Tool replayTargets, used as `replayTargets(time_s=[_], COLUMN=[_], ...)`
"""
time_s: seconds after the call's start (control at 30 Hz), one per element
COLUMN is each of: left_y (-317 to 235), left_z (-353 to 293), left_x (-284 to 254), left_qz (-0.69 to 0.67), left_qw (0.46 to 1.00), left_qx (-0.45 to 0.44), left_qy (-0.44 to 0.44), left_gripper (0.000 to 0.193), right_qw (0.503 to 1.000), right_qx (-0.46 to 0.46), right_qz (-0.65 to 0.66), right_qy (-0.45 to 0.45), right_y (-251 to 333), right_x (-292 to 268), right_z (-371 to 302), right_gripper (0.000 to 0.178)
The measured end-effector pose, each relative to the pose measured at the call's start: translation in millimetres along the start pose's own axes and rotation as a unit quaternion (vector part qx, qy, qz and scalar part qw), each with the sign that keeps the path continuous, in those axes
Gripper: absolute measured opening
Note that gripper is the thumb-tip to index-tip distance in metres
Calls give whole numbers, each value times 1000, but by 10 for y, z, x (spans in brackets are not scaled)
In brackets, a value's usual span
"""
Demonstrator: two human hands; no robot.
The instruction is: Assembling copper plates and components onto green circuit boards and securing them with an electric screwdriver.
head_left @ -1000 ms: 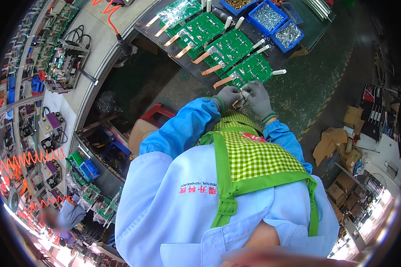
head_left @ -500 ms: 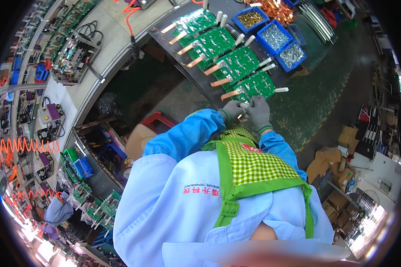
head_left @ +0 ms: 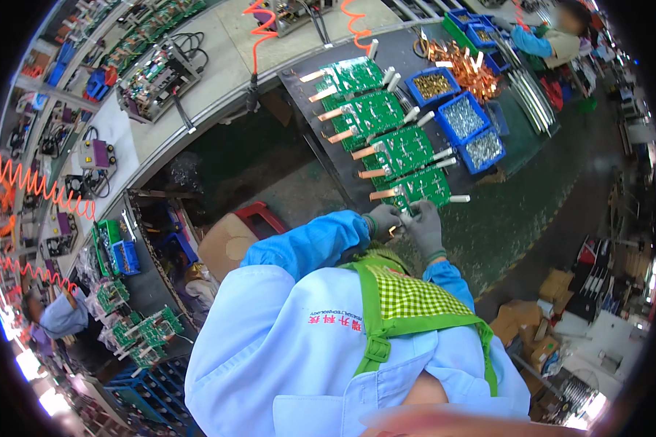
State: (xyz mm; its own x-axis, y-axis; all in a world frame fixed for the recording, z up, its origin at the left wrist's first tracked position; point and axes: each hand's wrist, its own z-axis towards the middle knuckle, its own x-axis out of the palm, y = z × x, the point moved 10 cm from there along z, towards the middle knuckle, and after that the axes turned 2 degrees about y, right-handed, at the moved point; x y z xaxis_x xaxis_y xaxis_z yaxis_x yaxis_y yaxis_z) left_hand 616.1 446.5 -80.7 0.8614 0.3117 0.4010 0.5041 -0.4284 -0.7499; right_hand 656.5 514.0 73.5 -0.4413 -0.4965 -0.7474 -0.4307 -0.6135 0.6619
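Note:
My left hand and my right hand, both in grey gloves, meet at the near edge of the closest green circuit board. Their fingers are closed. A small bent copper piece pokes out below the left fingers. What the right fingertips pinch is mostly hidden; something pale shows between the hands. Several such boards lie in a slanting row on the dark table. Copper strips stick out from their left side, and pale bars from their right.
Blue bins hold brass-coloured parts and silvery screws. Beyond lie a heap of copper pieces and long metal bars. Another person is at the far right. A red stool stands left of my arm.
The view has shifted, so the table sits lower in the picture and another person shows at the far right. My hands stay together at the nearest board, with the copper piece still between them.

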Motion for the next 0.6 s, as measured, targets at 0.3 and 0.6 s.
replayTargets(time_s=[0.3,0.6], left_y=[-340,-752], left_z=[-155,-1736], left_x=[-94,-3219], left_qz=[213,14], left_qw=[976,989], left_qx=[18,-136], left_qy=[42,-48], left_gripper=[25,40], right_qw=[997,998], right_qx=[39,12], right_qz=[-35,-3], right_qy=[56,-65], right_y=[-9,692], right_x=[127,-561], right_z=[-1,284], right_gripper=[29,14])
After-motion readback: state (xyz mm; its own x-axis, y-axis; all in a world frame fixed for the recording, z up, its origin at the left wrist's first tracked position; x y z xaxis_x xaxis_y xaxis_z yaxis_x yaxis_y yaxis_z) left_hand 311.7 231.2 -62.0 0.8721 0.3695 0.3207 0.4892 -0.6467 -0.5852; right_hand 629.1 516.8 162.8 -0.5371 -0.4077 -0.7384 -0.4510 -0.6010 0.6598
